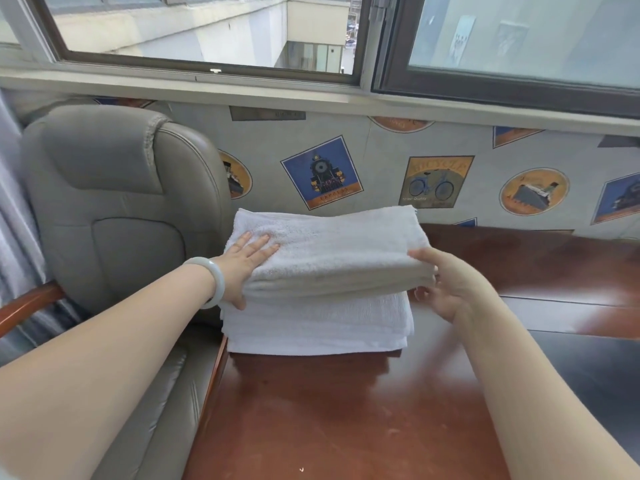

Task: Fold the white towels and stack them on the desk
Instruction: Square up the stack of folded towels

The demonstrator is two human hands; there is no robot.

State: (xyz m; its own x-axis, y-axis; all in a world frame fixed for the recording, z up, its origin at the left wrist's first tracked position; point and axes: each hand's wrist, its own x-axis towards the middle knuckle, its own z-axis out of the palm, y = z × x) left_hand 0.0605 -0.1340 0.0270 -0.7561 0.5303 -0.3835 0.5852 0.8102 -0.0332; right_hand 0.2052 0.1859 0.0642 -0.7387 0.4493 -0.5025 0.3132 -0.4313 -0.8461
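White terry cloth makes up the top towel (329, 251), folded into a thick rectangle and lying across a stack of folded white towels (318, 327). It lies wider than the stack and overhangs it on the right. The stack sits at the far left end of the table (346, 410), a glossy reddish-brown wooden surface, close to its left edge.

Of the two hands, the left hand (247, 259) lies on the top towel's left end, fingers straight and slightly spread on the cloth, thumb hanging down over the near edge. A pale bangle (216, 282) circles that wrist. The right hand (446, 285), a little blurred, pinches the towel's near right corner, thumb on top and fingers curled beneath the overhanging edge.

A dark mat (595, 375) covers part of the table to the right. Just left of the table stands a grey leather chair (114, 209) with a wooden armrest. Behind the towels the wall carries printed pictures, among them a locomotive (322, 173) and a bicycle (434, 181), and above it runs a window (207, 29) with a dark frame.
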